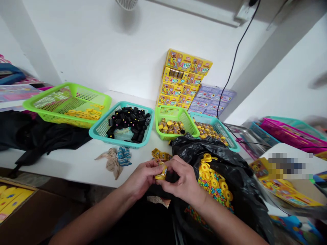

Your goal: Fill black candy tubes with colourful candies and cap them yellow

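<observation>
In front of my body, my left hand (pixel 143 177) and my right hand (pixel 184 180) meet around a small yellow printed candy cup (pixel 161 172). Fingers of both hands are closed on it and cover part of it. Just behind my fingertips, yellow-brown printed wrappers (pixel 159 153) lie on the white table (pixel 76 163). Close to my right forearm, an open black plastic bag (pixel 245 183) holds yellow ring-shaped pieces (pixel 214 182) and many small coloured candies (pixel 213 194).
Baskets line the table: a green one (pixel 43 115) with yellow rings, a teal one (pixel 120 144) with black cylinders, and another green one (pixel 166 136) and a blue one (pixel 233 146) with filled cups. Yellow boxes (pixel 178 78) are stacked behind. A black cable (pixel 233 64) hangs down at right.
</observation>
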Available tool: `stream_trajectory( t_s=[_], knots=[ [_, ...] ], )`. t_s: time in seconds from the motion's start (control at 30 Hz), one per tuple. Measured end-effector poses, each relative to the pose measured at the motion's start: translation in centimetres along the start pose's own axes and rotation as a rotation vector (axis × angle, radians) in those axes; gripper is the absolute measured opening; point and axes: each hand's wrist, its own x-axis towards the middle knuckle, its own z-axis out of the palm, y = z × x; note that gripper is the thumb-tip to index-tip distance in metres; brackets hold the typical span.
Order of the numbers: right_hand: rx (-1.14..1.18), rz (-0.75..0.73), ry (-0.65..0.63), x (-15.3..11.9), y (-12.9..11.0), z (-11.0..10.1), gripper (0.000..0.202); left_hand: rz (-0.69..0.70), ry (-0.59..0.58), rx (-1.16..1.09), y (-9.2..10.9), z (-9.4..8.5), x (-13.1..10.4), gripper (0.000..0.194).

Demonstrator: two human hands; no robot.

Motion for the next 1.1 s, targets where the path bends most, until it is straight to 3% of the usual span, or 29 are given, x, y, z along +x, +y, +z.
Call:
stream_trajectory(
  t_s=[0.17, 0.33, 0.5, 0.87, 1.1],
  knots=[
    [-0.029, 0.010, 0.010, -0.2, 0.5, 0.3, 0.019, -0.007, 0.009, 0.001, -0.2, -0.2, 0.1, 0.024],
    [-0.113, 0.007, 0.031, -0.7, 1.2, 0.6, 0.050, 0.003, 0.039, -0.129, 0.1, -0.1, 0.5, 0.023],
    [-0.158, -0.038, 0.066, -1.1, 1.1, 0.9, 0.030, -0.027, 0.090, -0.203, 0.0, 0.4, 0.3, 0.022],
    [-0.069, -0.137, 0.061, -1.0, 1.4, 1.2, 0.030, -0.050, 0.114, -0.221, -0.2, 0.2, 0.1, 0.017],
    [-0.182, -0.157, 0.022, -0.9, 1.5, 0.9, 0.025, -0.077, 0.109, -0.185, -0.3, 0.3, 0.3, 0.022]
  ],
)
